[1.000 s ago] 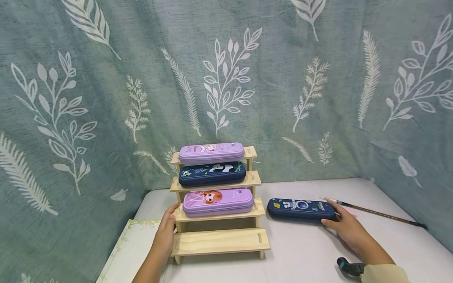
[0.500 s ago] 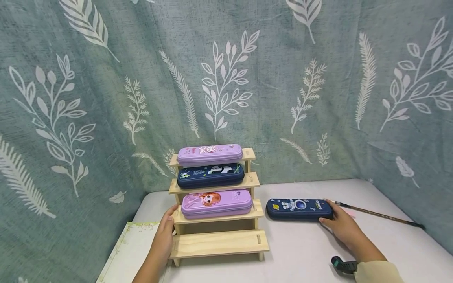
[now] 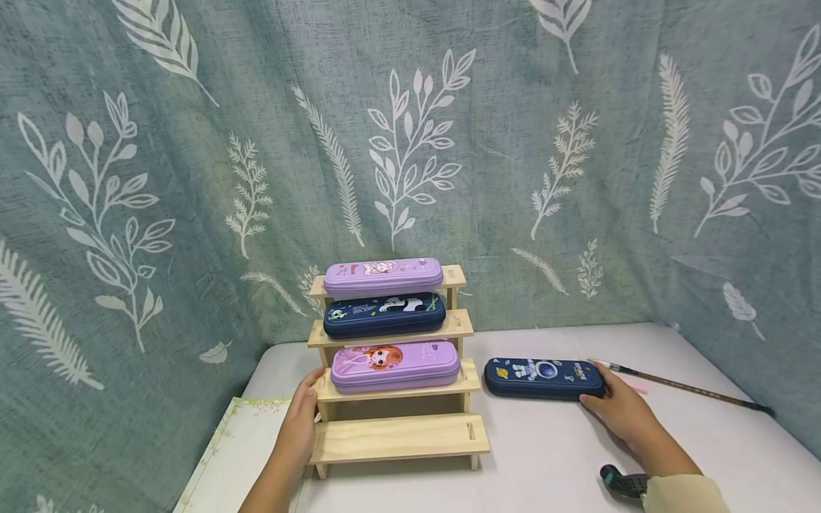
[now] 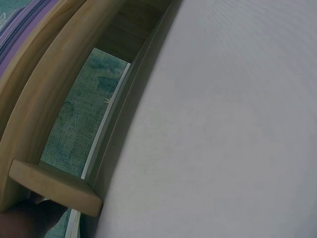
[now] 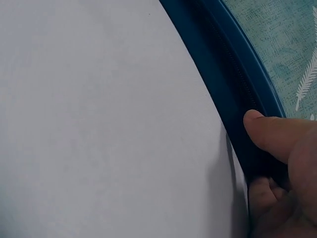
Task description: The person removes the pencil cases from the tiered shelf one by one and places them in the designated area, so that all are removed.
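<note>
The fingers (image 3: 606, 375) of the right hand (image 3: 625, 410), parted across its right end, grip one navy space case (image 3: 535, 379) near the surface's (image 3: 545, 463) far edge, while the left hand (image 3: 298, 420), its degree of closing unclear, touches one wooden rack (image 3: 398, 439) holding two lilac cases (image 3: 417, 363) and one panda case (image 3: 368, 324).

Right fingers (image 5: 261, 197) grip a blue zipped case (image 5: 237, 84), white surface (image 5: 109, 119) one side, green cloth (image 5: 272, 44) the other.

My white table (image 3: 532, 456): one four-tier wooden rack (image 3: 398, 438), one navy space-print pencil case (image 3: 537, 388), one brush (image 3: 680, 385), one pink item (image 3: 638, 387), part-hidden. Upper tiers, descending: lilac case (image 3: 383, 279), navy panda case (image 3: 378, 320), lilac girl-print case (image 3: 404, 370).
</note>
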{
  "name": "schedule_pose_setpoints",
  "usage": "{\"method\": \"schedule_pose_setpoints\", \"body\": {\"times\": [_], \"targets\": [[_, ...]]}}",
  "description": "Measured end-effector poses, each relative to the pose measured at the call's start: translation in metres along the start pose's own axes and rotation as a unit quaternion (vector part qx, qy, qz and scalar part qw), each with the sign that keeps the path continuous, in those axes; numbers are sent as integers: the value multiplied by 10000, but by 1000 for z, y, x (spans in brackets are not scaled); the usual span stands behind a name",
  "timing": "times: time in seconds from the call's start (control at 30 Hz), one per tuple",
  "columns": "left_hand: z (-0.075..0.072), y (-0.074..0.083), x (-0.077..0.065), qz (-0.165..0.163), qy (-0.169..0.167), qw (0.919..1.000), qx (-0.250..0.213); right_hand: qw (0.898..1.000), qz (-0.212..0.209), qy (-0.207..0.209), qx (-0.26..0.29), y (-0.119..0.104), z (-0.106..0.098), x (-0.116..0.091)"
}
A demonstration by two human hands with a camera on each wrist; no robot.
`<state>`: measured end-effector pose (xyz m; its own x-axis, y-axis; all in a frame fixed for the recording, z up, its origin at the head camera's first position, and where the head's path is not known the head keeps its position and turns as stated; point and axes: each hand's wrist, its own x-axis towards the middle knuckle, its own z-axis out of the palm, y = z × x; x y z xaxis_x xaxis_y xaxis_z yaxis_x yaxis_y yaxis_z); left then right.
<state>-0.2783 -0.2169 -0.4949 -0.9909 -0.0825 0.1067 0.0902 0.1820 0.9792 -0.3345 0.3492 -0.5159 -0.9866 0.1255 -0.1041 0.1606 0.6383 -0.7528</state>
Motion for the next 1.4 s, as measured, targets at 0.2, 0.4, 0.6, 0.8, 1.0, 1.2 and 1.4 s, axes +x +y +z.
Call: {"method": "schedule_pose_setpoints", "body": {"times": [0.2,0.4,0.6,0.8,1.0,1.2,1.4], "targets": [[1,2,-2,48,-34,10000,-36,9997,-5,-37,230,-5,-7,-6],[0,1,-1,-130,1,9999,14,9974,-306,615,-230,-31,-7,-24],[0,0,0,-31,-18,10000,49,9910,-858,1024,100,-70,12,-46],[0,1,-1,-48,-24,10000,1,9827,-1672,733,319,-104,45,-58],[-1,3,-1,-62,-15,10000,2,9759,-2108,187,537,-136,79,-67],[-1,6,-3,-74,-44,10000,26,9678,-2427,-8,659,-164,98,-75],[-1,2,-2,-89,-22,10000,34,9588,-2738,75,751,-187,111,-80]]}}
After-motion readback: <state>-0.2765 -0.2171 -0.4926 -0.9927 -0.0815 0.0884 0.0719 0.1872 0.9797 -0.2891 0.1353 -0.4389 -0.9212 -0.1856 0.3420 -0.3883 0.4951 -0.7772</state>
